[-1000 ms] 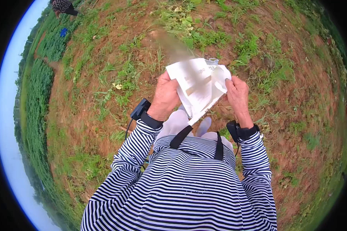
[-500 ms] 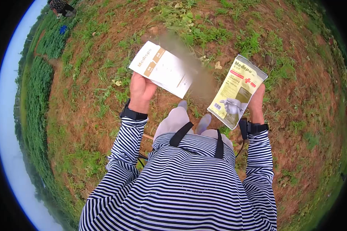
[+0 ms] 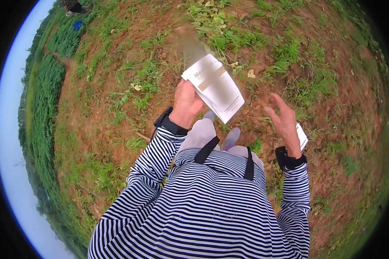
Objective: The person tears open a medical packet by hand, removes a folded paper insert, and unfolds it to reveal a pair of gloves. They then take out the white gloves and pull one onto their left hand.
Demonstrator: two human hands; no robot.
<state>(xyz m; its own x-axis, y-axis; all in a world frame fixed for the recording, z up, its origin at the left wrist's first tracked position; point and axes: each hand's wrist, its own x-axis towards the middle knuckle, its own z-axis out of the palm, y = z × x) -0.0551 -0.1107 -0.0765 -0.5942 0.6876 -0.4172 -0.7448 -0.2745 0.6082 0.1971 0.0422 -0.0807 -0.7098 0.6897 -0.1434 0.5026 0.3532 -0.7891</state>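
Note:
My left hand (image 3: 186, 103) is closed around the near-left edge of a white paper packet (image 3: 229, 107) with a tan stripe and faint print. The packet is tilted and held out in front of my body. A blurry grey smudge covers part of it in the view. To the right, my right hand (image 3: 285, 123) is open, its fingers apart and nothing between them. Just behind its wrist, a small white flat piece (image 3: 302, 137) shows, mostly hidden by the hand. Black bands circle both wrists.
Reddish soil (image 3: 160, 71) with patches of weeds (image 3: 289, 56) lies all around. My boots (image 3: 231, 137) stand on it below the packet. A green crop row (image 3: 45, 99) runs along the left. At the upper left are another person (image 3: 72, 6) and a blue object (image 3: 77, 25).
The yellow glove package has left my right hand's grip and its front no longer shows; that hand has opened. My left hand has moved right with the white packet.

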